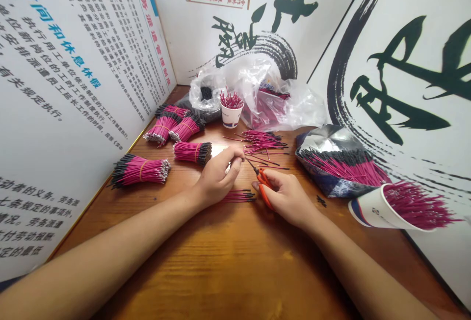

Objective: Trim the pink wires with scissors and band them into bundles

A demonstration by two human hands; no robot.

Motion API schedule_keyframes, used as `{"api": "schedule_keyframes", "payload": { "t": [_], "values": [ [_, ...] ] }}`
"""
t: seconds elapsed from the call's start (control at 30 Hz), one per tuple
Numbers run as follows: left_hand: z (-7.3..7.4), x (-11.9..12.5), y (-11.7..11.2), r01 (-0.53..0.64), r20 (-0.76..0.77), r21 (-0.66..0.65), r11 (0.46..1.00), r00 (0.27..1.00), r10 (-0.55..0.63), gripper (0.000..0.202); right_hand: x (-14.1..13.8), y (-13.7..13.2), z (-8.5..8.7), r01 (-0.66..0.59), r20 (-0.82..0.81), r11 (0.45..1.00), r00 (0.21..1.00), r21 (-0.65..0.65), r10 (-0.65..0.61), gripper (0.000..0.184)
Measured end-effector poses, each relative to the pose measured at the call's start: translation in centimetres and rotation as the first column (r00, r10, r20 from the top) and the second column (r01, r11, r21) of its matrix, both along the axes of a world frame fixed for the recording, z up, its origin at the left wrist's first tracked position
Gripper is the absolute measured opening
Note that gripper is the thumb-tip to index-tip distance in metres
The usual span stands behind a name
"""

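In the middle of the table, my left hand is closed in a pinch, and what lies between its fingertips is too small to make out. My right hand is wrapped round orange-handled pliers. Their thin dark jaws point at my left fingertips and nearly meet them. Below the hands, several pink wires with black ends lie side by side, partly covered by my left hand. Behind them is a loose pile of similar wires. A white patch under my left hand is mostly hidden.
Banded wire bundles lie at left. A paper cup of wires stands before plastic bags. To the right are an opened foil-lined packet of wires, a tipped paper cup and small black pieces. Printed panels surround the table.
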State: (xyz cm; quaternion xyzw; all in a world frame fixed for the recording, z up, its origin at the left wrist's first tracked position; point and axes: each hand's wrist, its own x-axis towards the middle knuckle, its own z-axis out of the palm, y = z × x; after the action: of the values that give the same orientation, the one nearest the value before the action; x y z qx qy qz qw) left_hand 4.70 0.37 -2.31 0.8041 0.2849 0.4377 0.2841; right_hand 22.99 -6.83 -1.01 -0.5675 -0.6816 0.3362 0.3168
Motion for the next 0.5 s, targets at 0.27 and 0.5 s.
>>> {"api": "schedule_keyframes", "payload": {
  "t": [0.27, 0.5],
  "values": [
    [0.24, 0.03, -0.09, 0.002, -0.007, -0.018, 1.000, 1.000, -0.002, 0.015, 0.12, -0.20, -0.31, -0.017, -0.021, 1.000, 1.000, -0.025, 0.016, 0.029],
    [0.17, 0.03, -0.07, 0.000, 0.005, -0.027, 1.000, 1.000, 0.000, 0.015, 0.10, -0.08, -0.15, 0.002, -0.020, 1.000, 1.000, -0.009, -0.002, 0.031]
  ]
}}
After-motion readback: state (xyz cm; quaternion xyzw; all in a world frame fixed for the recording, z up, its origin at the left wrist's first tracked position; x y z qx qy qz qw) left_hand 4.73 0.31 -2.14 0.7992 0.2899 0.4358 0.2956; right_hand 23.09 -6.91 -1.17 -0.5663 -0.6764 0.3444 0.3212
